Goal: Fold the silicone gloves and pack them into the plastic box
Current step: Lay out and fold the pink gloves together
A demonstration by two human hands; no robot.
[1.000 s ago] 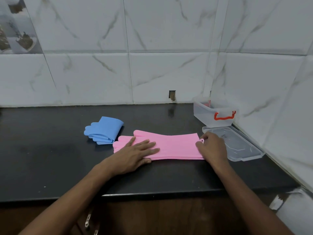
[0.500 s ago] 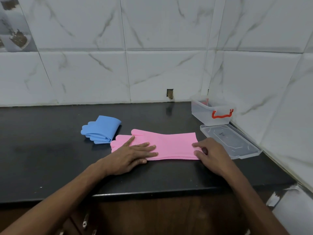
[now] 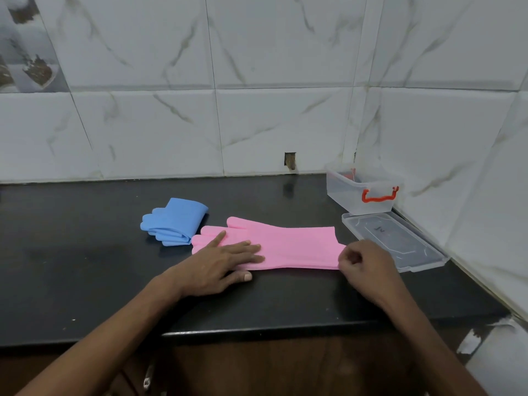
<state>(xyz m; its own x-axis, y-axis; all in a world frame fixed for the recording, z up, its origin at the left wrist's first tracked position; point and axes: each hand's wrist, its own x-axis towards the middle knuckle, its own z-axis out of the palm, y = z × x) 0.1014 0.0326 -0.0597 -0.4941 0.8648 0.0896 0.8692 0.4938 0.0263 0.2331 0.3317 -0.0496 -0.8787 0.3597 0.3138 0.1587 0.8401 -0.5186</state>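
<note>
Pink silicone gloves (image 3: 294, 244) lie stacked flat on the black counter (image 3: 85, 267), fingers pointing left, cuffs to the right. My left hand (image 3: 225, 258) rests flat on their palm area, fingers spread. My right hand (image 3: 363, 261) pinches the cuff edge at the right end. A folded pair of blue gloves (image 3: 174, 221) sits just left of the pink ones. The clear plastic box (image 3: 360, 192) with a red handle stands open in the back right corner. Its clear lid (image 3: 394, 241) lies flat in front of it.
White marble-pattern tiles form the back wall and the right wall, meeting in a corner behind the box. The counter's front edge (image 3: 257, 330) runs just under my forearms, with brown cabinet fronts below.
My right hand has curled from lying flat by the cuffs into a pinch on the cuff edge. My left hand stays pressed on the pink gloves.
</note>
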